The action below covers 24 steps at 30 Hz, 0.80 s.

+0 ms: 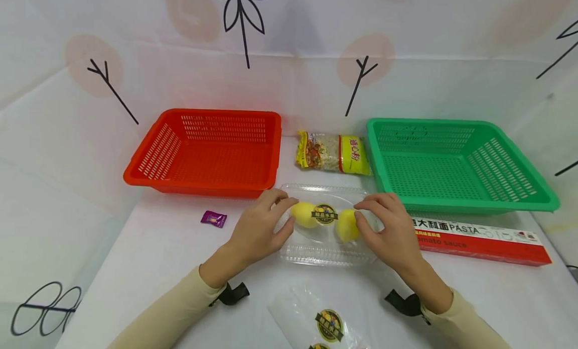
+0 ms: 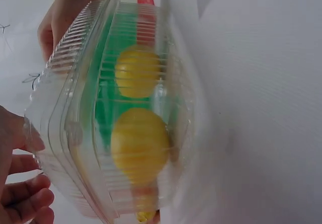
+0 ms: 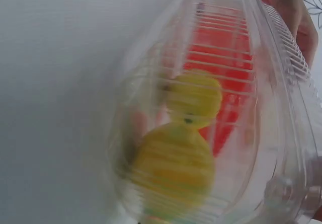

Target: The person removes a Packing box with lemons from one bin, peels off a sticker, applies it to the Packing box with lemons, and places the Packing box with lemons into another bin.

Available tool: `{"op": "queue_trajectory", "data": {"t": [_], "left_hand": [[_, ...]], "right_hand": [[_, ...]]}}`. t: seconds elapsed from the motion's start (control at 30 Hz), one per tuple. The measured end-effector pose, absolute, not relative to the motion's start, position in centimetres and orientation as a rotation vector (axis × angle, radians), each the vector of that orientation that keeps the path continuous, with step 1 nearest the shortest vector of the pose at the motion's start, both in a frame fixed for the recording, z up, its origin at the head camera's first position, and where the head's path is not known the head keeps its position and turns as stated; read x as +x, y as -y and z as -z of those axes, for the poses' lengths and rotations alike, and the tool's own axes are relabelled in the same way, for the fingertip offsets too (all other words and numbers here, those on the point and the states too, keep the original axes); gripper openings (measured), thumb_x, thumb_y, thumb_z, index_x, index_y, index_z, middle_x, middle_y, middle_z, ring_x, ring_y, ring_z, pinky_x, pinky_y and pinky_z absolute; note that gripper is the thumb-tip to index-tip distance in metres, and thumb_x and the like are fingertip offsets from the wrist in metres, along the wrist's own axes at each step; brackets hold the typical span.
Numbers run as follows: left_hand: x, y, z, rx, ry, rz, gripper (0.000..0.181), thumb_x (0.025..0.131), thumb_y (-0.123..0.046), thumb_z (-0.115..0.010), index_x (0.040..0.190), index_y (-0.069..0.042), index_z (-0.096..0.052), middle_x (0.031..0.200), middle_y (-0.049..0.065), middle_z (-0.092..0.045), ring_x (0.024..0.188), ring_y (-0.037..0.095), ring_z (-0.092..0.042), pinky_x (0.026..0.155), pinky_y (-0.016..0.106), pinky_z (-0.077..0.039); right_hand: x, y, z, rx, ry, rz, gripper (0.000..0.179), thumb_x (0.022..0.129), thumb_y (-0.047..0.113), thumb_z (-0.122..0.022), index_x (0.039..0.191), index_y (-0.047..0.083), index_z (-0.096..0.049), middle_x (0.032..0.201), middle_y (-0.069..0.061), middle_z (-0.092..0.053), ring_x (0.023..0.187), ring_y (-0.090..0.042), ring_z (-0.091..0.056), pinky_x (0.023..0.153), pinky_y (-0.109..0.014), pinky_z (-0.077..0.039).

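A clear plastic clamshell box point(image 1: 316, 256) with its lid down sits in the middle of the white table. Two yellow lemon-like fruits point(image 2: 141, 146) show through its ribbed wall, and a round black and gold sticker point(image 1: 325, 214) marks the lid. My left hand point(image 1: 259, 226) rests on the lid's left end, thumb and fingers spread and slightly bent. At the right end, my right hand point(image 1: 390, 231) touches the lid with its thumb and fingertips. In the left wrist view, several fingers point(image 2: 30, 196) of the left hand hang loosely beside the lid.
Behind stand a red basket point(image 1: 203, 191) at left and a green basket point(image 1: 487, 206) at right, with a macaroni bag point(image 1: 331, 153) between them. A purple packet point(image 1: 213, 219) lies left, a pasta box point(image 1: 480, 241) right. Nearest me is a clear stickered plastic sheet point(image 1: 293, 309).
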<state>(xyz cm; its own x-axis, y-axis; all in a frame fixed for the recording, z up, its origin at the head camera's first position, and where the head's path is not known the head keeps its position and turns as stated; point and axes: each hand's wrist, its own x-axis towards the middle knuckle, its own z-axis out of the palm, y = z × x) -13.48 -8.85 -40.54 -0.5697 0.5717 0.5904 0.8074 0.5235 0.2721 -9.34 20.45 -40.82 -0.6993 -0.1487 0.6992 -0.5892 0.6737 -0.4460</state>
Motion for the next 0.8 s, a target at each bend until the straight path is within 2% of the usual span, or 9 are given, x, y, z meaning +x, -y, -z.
{"op": "queue_trajectory", "data": {"t": [0.13,0.3,0.4,0.5,0.63,0.7,0.8], "left_hand": [[-13.5,9.7,41.2,-1.040,2.368,0.773,0.032,0.089,-0.015,-0.076,0.118,-0.004,-0.070,0.113,0.011,-0.063,0.103,0.025,-0.060,0.081,0.037,-0.059],[-12.7,10.1,42.1,-0.852,2.492,0.865,0.033,0.090,-0.022,-0.077,0.116,-0.004,-0.067,0.105,0.007,-0.062,0.085,0.019,-0.060,0.065,0.031,-0.056],[-12.2,10.3,42.4,-0.726,2.616,0.991,0.038,0.092,-0.029,-0.076,0.117,-0.005,-0.063,0.097,0.003,-0.060,0.079,0.016,-0.058,0.061,0.029,-0.052],[-12.0,10.4,42.4,-0.611,2.749,1.196,0.044,0.095,-0.036,-0.073,0.123,-0.005,-0.060,0.097,0.002,-0.061,0.080,0.016,-0.059,0.065,0.031,-0.053],[-12.0,10.7,42.2,-0.479,2.854,1.539,0.056,0.098,-0.040,-0.070,0.137,-0.003,-0.053,0.106,0.006,-0.065,0.078,0.019,-0.065,0.067,0.035,-0.059],[-12.1,10.8,42.2,-0.429,2.878,1.661,0.061,0.099,-0.041,-0.069,0.142,-0.002,-0.050,0.110,0.009,-0.065,0.075,0.022,-0.066,0.065,0.036,-0.060],[-12.0,11.1,42.3,-0.390,2.908,1.731,0.063,0.099,-0.042,-0.068,0.143,0.000,-0.050,0.111,0.012,-0.066,0.071,0.023,-0.066,0.062,0.036,-0.059]], "right_hand": [[-9.0,-20.9,41.2,0.534,2.241,-0.904,0.014,0.079,-0.002,-0.075,0.092,0.005,-0.076,0.099,-0.007,-0.070,0.098,-0.030,-0.058,0.079,-0.037,-0.045],[-8.3,-21.6,41.9,0.462,2.273,-0.905,0.015,0.080,0.000,-0.075,0.095,0.002,-0.076,0.108,-0.011,-0.069,0.107,-0.033,-0.058,0.089,-0.032,-0.043],[-7.4,-22.0,42.3,0.362,2.290,-0.923,0.020,0.080,-0.001,-0.077,0.100,0.000,-0.074,0.114,-0.013,-0.067,0.110,-0.031,-0.058,0.087,-0.024,-0.042],[-6.7,-22.4,42.5,0.285,2.289,-0.956,0.025,0.079,-0.004,-0.079,0.103,-0.001,-0.073,0.116,-0.012,-0.066,0.100,-0.024,-0.058,0.078,-0.019,-0.044],[-6.3,-22.9,42.4,0.260,2.275,-1.002,0.026,0.080,-0.008,-0.078,0.105,0.000,-0.073,0.105,-0.010,-0.066,0.077,-0.016,-0.051,0.064,-0.021,-0.041],[-6.3,-23.1,42.4,0.232,2.275,-1.041,0.026,0.083,-0.008,-0.077,0.106,0.001,-0.073,0.102,-0.009,-0.066,0.076,-0.014,-0.051,0.063,-0.019,-0.041],[-6.2,-23.4,42.4,0.155,2.300,-1.126,0.023,0.088,-0.006,-0.075,0.108,0.003,-0.074,0.101,-0.008,-0.068,0.082,-0.010,-0.057,0.069,-0.013,-0.046]]}}
